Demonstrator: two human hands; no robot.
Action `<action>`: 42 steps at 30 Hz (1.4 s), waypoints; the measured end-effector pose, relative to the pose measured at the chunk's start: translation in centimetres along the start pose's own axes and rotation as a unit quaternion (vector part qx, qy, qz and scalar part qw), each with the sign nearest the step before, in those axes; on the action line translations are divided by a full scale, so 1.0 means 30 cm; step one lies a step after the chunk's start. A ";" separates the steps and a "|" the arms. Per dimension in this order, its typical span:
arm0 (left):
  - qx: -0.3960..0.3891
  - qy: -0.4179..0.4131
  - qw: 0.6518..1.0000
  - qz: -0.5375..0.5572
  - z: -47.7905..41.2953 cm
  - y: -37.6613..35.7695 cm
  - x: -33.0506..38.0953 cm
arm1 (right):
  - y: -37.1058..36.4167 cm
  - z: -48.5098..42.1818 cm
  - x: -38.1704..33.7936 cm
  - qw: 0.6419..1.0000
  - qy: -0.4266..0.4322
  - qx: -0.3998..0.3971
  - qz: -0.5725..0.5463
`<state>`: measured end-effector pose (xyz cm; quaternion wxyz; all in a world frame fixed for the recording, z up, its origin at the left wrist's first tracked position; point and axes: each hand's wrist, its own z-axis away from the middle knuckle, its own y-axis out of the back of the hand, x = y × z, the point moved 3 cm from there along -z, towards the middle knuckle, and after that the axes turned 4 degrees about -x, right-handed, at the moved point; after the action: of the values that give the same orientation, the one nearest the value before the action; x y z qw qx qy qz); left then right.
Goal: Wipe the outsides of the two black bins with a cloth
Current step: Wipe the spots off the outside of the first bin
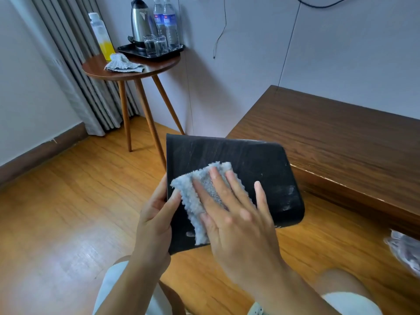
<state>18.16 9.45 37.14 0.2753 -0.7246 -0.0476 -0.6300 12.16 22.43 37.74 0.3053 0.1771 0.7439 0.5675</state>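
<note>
One black bin [256,164] is held tipped on its side above the wooden floor, its broad flat face turned up toward me. My left hand [154,214] grips the bin's left edge, with the thumb on the face and the fingers curled behind. A fluffy pale grey cloth [193,196] lies on that face. My right hand [236,212] presses flat on the cloth with straight, spread fingers. Pale smears mark the bin's right side. No second black bin is in view.
A low wooden bench [341,142] stands right of the bin against the wall. A round three-legged table [134,69] at the back holds another cloth [122,63], a yellow-liquid bottle [102,35] and a tray [151,52] with kettle, glasses and water bottles. A crumpled plastic bag [406,251] lies at far right.
</note>
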 end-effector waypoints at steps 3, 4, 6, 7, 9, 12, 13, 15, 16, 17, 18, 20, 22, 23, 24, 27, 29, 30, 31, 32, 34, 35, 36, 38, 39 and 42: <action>-0.049 -0.001 0.998 -0.031 0.017 -0.015 -0.018 | 0.043 -0.115 0.111 0.997 -0.074 0.002 -0.005; -0.060 -0.004 0.998 -0.037 0.021 -0.019 -0.021 | 0.060 -0.153 0.144 0.995 -0.101 0.000 -0.007; -0.066 -0.002 0.997 -0.036 0.026 -0.031 -0.022 | 0.078 -0.187 0.150 0.994 -0.111 0.009 -0.021; -0.063 0.001 0.997 -0.036 0.025 -0.034 -0.022 | 0.079 -0.182 0.116 0.995 -0.093 0.019 -0.032; -0.037 0.000 0.998 -0.056 0.022 -0.040 -0.025 | 0.058 -0.135 0.019 0.998 -0.033 0.031 -0.045; -0.002 0.009 0.999 -0.049 0.026 -0.027 -0.028 | 0.036 -0.080 -0.040 0.999 0.012 0.030 -0.041; -0.007 0.003 0.999 -0.036 0.029 -0.024 -0.025 | 0.038 -0.086 -0.008 0.999 0.002 0.029 -0.034; -0.007 -0.008 1.000 -0.025 0.040 -0.009 -0.016 | 0.049 -0.111 0.106 0.997 -0.064 0.030 -0.010; -0.006 -0.015 1.000 -0.024 0.040 -0.004 -0.007 | 0.058 -0.127 0.181 0.993 -0.119 0.027 -0.010; -0.011 -0.023 0.999 -0.028 0.040 -0.002 0.000 | 0.066 -0.140 0.258 0.983 -0.181 0.011 -0.028; -0.023 -0.029 0.999 -0.033 0.041 -0.006 0.003 | 0.072 -0.147 0.325 0.971 -0.234 -0.006 -0.054; -0.033 -0.035 0.998 -0.039 0.040 -0.016 0.003 | 0.082 -0.149 0.385 0.956 -0.279 -0.011 -0.085; -0.045 -0.031 0.997 -0.048 0.033 -0.033 -0.010 | 0.074 -0.146 0.338 0.965 -0.252 0.012 -0.074; -0.061 -0.025 0.996 -0.056 0.028 -0.045 -0.027 | 0.067 -0.139 0.283 0.974 -0.217 0.026 -0.064; -0.071 -0.017 0.995 -0.062 0.026 -0.055 -0.042 | 0.058 -0.126 0.214 0.983 -0.174 0.033 -0.056; -0.017 0.009 0.999 -0.038 0.022 -0.039 -0.071 | 0.012 -0.059 0.030 0.997 -0.056 0.025 -0.042; 0.027 0.018 0.999 0.001 0.025 -0.011 -0.067 | -0.009 -0.016 0.010 0.999 -0.022 0.026 -0.023; 0.036 0.013 0.999 0.002 0.026 0.006 -0.060 | -0.010 -0.003 0.040 0.999 -0.033 0.028 -0.018; 0.040 0.005 0.999 -0.006 0.025 0.020 -0.047 | -0.010 0.005 0.092 0.998 -0.059 0.032 -0.013; 0.042 -0.005 0.999 -0.016 0.023 0.031 -0.032 | -0.006 0.010 0.153 0.995 -0.098 0.033 -0.012; 0.035 -0.027 0.998 -0.034 0.014 0.035 -0.002 | -0.003 0.000 0.271 0.982 -0.185 0.028 -0.028; 0.028 -0.033 0.998 -0.042 0.011 0.029 0.006 | -0.006 -0.005 0.305 0.975 -0.215 0.031 -0.044; 0.023 -0.038 0.998 -0.047 0.008 0.018 0.011 | -0.008 -0.012 0.308 0.970 -0.231 0.039 -0.060; 0.025 -0.040 0.998 -0.050 0.000 -0.004 0.012 | -0.008 -0.024 0.228 0.974 -0.208 0.063 -0.062; 0.021 -0.037 0.998 -0.046 -0.005 -0.014 0.006 | -0.006 -0.025 0.157 0.980 -0.175 0.074 -0.058; 0.019 -0.023 1.000 -0.007 -0.016 -0.026 -0.004 | -0.013 0.003 -0.025 0.994 -0.058 0.072 -0.052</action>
<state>17.40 9.94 37.31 0.2837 -0.7331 -0.0709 -0.6140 12.83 21.92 37.54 0.3630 0.1922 0.7719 0.4852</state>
